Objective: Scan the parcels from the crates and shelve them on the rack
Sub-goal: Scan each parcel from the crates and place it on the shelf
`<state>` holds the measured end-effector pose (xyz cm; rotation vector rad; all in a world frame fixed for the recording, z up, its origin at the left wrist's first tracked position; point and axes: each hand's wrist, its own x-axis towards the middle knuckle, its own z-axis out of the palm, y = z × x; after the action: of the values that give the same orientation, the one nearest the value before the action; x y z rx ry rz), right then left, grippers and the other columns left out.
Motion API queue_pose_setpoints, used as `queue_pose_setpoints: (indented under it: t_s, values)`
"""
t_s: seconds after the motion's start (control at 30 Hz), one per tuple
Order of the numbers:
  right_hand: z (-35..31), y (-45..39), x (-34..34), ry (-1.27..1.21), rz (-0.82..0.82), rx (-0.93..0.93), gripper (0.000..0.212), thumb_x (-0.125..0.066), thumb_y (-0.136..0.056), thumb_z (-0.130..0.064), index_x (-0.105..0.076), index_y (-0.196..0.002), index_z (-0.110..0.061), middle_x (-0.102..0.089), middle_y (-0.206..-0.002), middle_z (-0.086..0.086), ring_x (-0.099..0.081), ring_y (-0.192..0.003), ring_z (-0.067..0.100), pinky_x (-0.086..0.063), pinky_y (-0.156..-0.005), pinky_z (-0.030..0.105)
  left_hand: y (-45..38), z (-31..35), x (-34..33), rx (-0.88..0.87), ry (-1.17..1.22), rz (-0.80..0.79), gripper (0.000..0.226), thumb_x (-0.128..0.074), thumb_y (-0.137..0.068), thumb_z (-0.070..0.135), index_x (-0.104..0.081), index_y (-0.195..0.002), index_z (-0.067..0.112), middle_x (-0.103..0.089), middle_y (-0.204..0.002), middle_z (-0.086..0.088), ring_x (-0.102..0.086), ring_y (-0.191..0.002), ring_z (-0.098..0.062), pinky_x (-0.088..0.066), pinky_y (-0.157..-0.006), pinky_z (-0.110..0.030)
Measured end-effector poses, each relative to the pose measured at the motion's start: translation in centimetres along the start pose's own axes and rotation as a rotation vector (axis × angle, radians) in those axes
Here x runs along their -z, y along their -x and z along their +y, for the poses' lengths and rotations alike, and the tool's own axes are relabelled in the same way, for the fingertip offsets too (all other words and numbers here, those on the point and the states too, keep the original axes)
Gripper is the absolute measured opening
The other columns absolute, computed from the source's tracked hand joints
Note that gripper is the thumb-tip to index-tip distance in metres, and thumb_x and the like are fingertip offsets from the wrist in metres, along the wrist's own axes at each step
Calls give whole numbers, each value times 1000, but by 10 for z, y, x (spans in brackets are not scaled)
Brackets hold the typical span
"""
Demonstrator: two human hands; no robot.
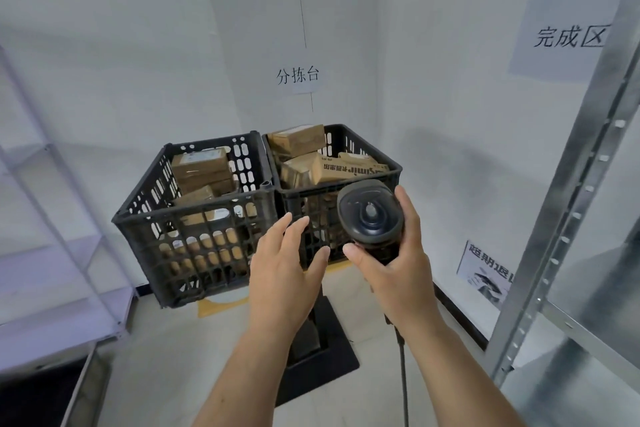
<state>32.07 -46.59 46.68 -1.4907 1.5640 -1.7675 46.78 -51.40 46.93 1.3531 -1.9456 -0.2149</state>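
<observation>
Your right hand [398,263] is wrapped round the handle of the barcode scanner [370,215], thumb across the front, scanner head up and facing you, its cable [403,381] hanging down past your wrist. Your left hand [284,267] holds nothing: fingers straight and spread a bit, palm turned toward the scanner, just beside it w/o touching. Both hands are in front of two black plastic crates [194,229] sitting side by side, touching, at the room corner. Left crate has several brown parcels [201,166] stacked inside, labels up; right crate [349,142] is piled w/ cardboard boxes [298,140], top ones sticking above the rim. The metal rack [568,218] stands at your right, near the crates but apart, upright post w/ holes in view. A second pale shelf unit [52,184] is at far left. Paper signs on the wall: one above the crates [298,75], one beside the rack [568,36].
</observation>
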Motion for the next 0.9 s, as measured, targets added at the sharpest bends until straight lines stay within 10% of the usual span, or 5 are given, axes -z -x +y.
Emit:
queue_pose_setpoints:
  t_s: [0.67, 0.9]
  values:
    - [74, -213, -90, 135, 166, -89, 96, -81, -79, -26, -18, -148, -50, -41, -117, -44, -41, -104, -32, -34, -90, -2, -262, -84, -97, -268, 95, -276, 79, -62, -89, 41, -15, -153, 35, -23, -157, 9, -18, -144, -13, -25, -117, -37]
    - [94, -240, -90, 182, 170, -134, 97, -81, -78, -29, -17, -145, -59, -48, -127, -35, -52, -123, 1, -49, -103, 47, -304, -98, -135, -261, 12, -560, 98, -67, -84, 49, 3, -152, 41, -3, -162, 6, -6, -148, -16, -17, -117, -36]
